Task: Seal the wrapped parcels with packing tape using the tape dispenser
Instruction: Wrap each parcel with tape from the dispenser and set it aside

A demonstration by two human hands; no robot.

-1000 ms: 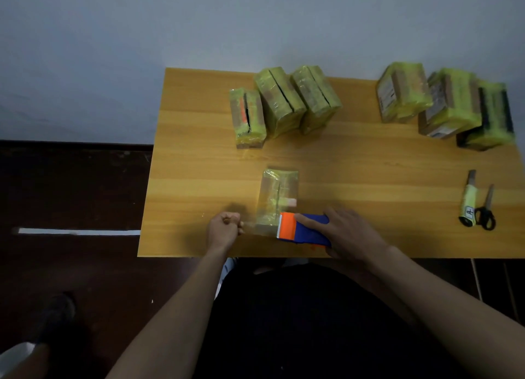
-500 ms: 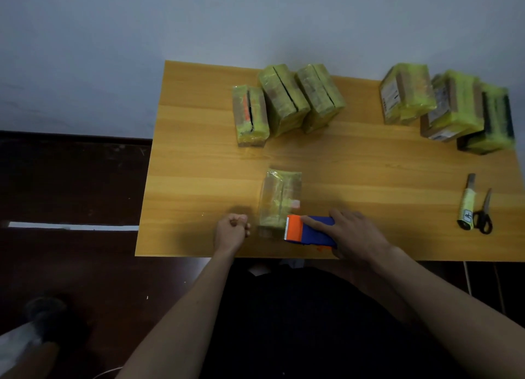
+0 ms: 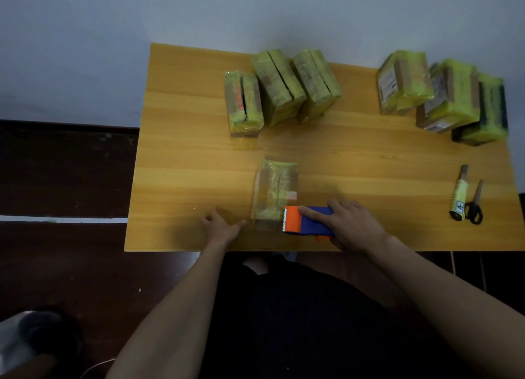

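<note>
Wooden table (image 3: pixel 184 151) (pale grain) against grey wall (image 3: pixel 113 37), dark floor (image 3: pixel 56 165).

No legible text. Utility knife (image 3: pixel 459 194): a dark mark on the white patch at its near end, too small to read. Parcel at the far right (image 3: pixel 403 86): a white label with dark print on its left face, blurred. Neighbouring parcel (image 3: pixel 449 97): pale label patches, unreadable.
</note>
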